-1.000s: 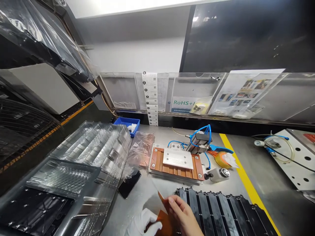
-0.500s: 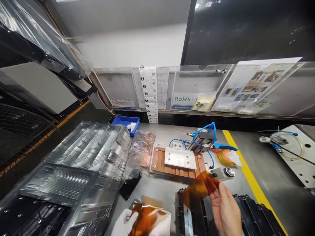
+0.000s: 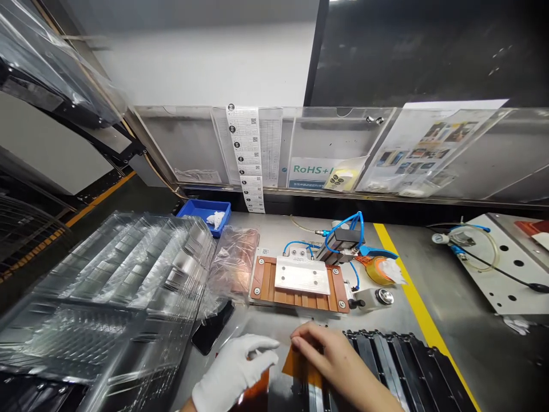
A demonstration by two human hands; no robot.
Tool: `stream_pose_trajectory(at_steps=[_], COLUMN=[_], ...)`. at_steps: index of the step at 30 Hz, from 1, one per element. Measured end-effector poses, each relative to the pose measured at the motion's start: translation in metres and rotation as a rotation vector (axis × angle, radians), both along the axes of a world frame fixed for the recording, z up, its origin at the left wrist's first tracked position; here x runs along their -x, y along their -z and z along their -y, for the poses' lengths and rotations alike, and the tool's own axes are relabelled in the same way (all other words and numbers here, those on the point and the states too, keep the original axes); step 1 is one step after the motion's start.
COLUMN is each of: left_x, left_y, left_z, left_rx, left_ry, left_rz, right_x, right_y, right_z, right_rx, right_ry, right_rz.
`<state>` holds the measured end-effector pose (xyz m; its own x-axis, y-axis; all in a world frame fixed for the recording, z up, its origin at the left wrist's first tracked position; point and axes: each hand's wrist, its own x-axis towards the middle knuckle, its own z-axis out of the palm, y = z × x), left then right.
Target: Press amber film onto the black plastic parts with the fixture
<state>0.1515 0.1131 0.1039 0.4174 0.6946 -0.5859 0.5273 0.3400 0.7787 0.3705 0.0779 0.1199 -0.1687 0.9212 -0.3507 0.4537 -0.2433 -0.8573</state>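
Note:
My right hand [image 3: 330, 357], bare, pinches a translucent amber film sheet [image 3: 295, 366] between thumb and fingertips. The film hangs below the fingers, over the edge of black ribbed parts [image 3: 401, 363]. My left hand [image 3: 238, 366], in a white glove, is just left of the film, apart from it. Its thumb and fingers are spread, with nothing visible between them. More amber film [image 3: 257, 392] lies on the table under the gloved hand, mostly hidden by it.
Ahead stands a brown fixture [image 3: 268, 280] with a metal plate and blue air hoses. A black phone [image 3: 213, 329], clear plastic trays [image 3: 141, 263] and a blue bin [image 3: 201, 210] are at left. A tape roll [image 3: 377, 272] and a pump bottle [image 3: 373, 297] sit at right.
My right hand has moved left with the amber film. My left hand has let go of the film on the table and moved up and right towards my right hand. The view has shifted slightly right.

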Motion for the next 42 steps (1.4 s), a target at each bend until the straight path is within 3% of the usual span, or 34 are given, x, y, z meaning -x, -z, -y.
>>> stream_pose_trajectory(at_steps=[4,11,16,23,33,37,42], left_x=[-0.023,-0.044,-0.041,-0.044,-0.066,-0.070,-0.072], left_y=[-0.004,-0.003,0.003,0.023,0.076,0.081,0.080], left_z=[-0.013,-0.019,-0.048,-0.082,-0.124,-0.136,-0.141], left_rx=[-0.051,-0.059,0.058,0.066,0.079,0.044,0.050], left_ry=[0.119,0.094,-0.122,-0.201,-0.112,-0.098,-0.098], left_rz=[0.011,-0.068,0.041,0.135,0.033,-0.045,-0.102], right_x=[0.006,-0.019,-0.058,-0.080,-0.109,-0.113,-0.112], right_y=[-0.003,0.002,0.034,0.061,0.107,0.116,0.114], right_z=[-0.003,-0.005,0.003,-0.005,-0.064,-0.075,-0.080], right_rx=[0.006,0.168,0.236,0.335,0.366,0.384,0.431], right_ry=[-0.038,-0.002,0.316,0.660,0.598,0.558,0.528], right_rz=[0.012,0.018,-0.179,-0.405,-0.134,-0.088,-0.057])
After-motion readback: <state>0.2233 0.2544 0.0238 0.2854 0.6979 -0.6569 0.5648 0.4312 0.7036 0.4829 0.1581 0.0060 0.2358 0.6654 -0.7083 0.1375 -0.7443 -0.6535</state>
